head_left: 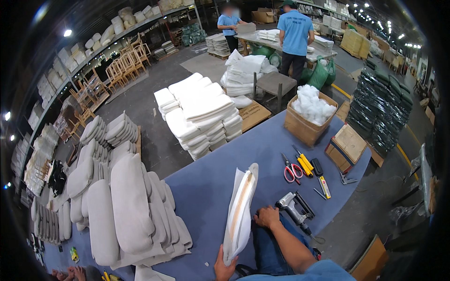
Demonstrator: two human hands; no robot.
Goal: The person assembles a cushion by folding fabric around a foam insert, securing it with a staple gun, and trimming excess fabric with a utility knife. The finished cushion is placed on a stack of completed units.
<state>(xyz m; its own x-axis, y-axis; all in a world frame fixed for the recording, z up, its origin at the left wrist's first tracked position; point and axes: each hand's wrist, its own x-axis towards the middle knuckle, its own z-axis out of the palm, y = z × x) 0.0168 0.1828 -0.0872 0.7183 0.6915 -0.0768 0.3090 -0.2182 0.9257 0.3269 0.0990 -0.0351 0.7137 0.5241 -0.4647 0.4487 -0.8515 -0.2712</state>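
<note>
My left hand (226, 264) grips the lower end of an upholstered chair pad (240, 213), its fingers wrapped round the edge. The pad stands on its side, showing grey fabric, white lining and a tan strip along the middle. My right hand (267, 217) rests at the near table edge, just right of the pad and apart from it. Its fingers are loosely bent and slightly apart, with nothing seen in them. A silver staple gun (294, 209) lies to the right of that hand, its hose end toward me.
The blue table (211, 187) carries grey pads (131, 206) at left. Scissors (293, 173), yellow cutters (304, 164) and a box of white stuffing (309, 114) are on the right. White cushions (201, 112) are stacked beyond. Another person's hands (70, 273) show lower left; two people work farther back.
</note>
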